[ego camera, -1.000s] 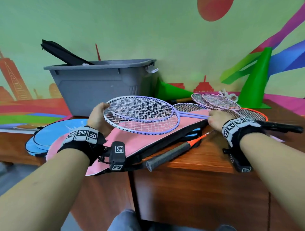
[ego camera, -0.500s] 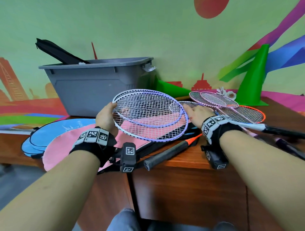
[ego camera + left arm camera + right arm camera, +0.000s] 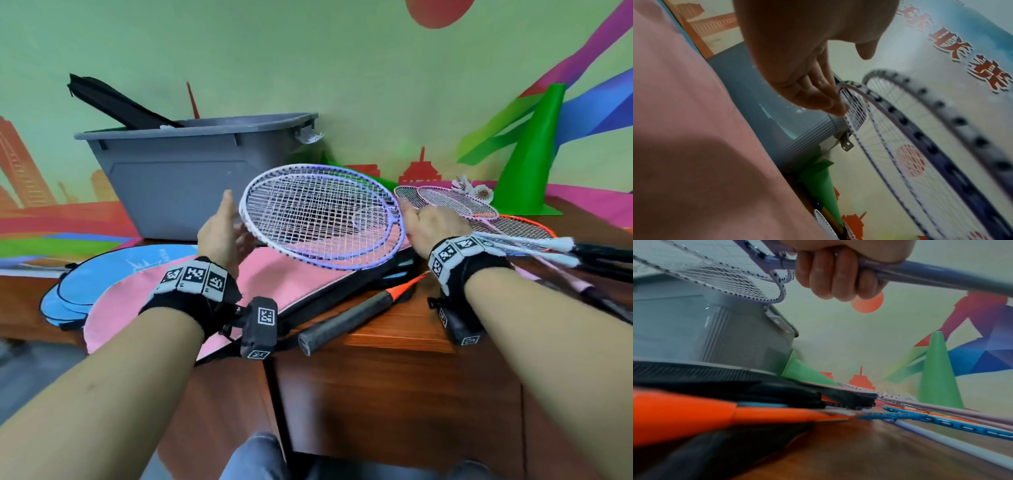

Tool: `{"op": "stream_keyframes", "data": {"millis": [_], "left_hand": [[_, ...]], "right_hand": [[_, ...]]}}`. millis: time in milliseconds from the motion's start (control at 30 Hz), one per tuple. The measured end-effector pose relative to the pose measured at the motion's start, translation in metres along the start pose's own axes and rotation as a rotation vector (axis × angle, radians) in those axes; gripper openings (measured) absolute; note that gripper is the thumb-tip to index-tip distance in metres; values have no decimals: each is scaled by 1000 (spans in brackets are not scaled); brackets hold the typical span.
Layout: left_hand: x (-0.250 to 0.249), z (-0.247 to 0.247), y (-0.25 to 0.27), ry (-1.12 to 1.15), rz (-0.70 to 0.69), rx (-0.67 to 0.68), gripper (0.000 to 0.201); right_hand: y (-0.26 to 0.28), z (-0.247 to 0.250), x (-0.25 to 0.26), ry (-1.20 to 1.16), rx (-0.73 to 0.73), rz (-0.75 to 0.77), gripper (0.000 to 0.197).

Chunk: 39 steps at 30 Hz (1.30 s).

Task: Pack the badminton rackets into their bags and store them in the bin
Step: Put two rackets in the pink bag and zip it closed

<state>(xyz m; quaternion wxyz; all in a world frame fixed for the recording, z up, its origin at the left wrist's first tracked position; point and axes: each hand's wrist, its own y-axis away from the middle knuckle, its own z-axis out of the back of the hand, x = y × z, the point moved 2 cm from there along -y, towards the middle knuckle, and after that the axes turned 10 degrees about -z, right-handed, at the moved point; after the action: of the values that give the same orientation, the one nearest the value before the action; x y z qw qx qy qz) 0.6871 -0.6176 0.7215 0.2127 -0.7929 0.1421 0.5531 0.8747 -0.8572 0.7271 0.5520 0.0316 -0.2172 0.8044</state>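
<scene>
Two purple rackets (image 3: 318, 219) are stacked head on head and held tilted above the pink racket bag (image 3: 260, 284). My right hand (image 3: 428, 222) grips both shafts (image 3: 920, 272) just behind the heads, fingers (image 3: 834, 275) curled round them. My left hand (image 3: 226, 229) is at the far rim of the heads, fingers (image 3: 818, 95) straight and touching the frame (image 3: 851, 100). The grey bin (image 3: 178, 178) stands behind, with a black bag (image 3: 113, 102) sticking out of it.
Blue bags (image 3: 102, 274) lie under the pink one at the left. An orange-and-black racket handle (image 3: 352, 315) lies on the wooden table (image 3: 394, 342). More rackets (image 3: 479, 212), shuttlecocks (image 3: 479, 192) and a green cone (image 3: 534, 157) sit at the right; another cone (image 3: 807, 373) lies beside the bin.
The purple rackets have slid right and lifted, tilting up at the far side. My right hand moved along the shafts to the throat. My left hand's fingers have straightened against the rim.
</scene>
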Motion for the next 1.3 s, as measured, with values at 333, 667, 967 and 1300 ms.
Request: {"op": "stream_keyframes", "data": {"millis": [333,667,967,1300], "left_hand": [[10,5,23,-1239,-223,657,31],[32,23,33,-1622,-255,854,17],[11,33,13,-1264,-312,620,20],[-6,49,-19,-691,-114,423,14]], "right_hand": [[-5,14,-14,-19,75,0,69],[9,23,-8,-156,189,-33,47],[6,11,-11,-69,264,45,56],[-1,8,-8,-92,304,48,62]]}}
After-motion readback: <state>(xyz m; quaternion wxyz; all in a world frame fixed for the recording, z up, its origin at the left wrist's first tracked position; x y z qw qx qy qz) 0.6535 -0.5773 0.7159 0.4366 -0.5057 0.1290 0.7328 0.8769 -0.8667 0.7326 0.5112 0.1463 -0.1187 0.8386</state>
